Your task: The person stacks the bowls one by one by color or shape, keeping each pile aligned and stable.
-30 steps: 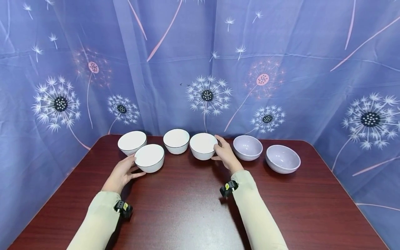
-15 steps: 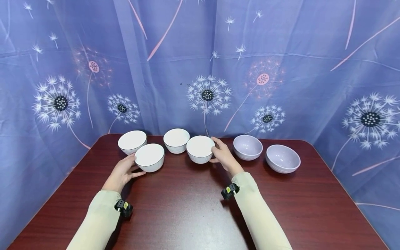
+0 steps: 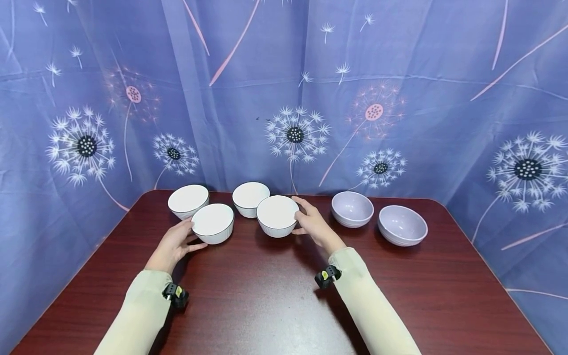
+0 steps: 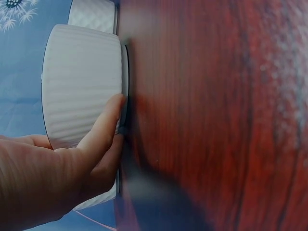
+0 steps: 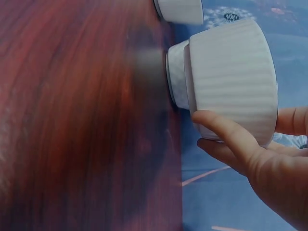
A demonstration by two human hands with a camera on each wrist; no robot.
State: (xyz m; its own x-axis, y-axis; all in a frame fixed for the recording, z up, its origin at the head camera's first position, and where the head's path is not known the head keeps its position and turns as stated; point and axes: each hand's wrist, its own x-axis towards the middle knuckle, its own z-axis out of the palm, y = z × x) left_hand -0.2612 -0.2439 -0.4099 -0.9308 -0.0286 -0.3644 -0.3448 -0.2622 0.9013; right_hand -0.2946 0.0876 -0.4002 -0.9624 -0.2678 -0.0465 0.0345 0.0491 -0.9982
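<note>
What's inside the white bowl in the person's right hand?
Nothing shows inside the white bowl that the right hand holds: the head view shows only a plain white interior. The near inner wall is hidden behind the rim.

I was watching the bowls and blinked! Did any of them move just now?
Yes. The right hand keeps its grip on one white bowl and has carried it left and nearer the person, lifted off the table. The left hand still holds its white bowl in place. The other white bowls and both lilac bowls stayed put.
</note>
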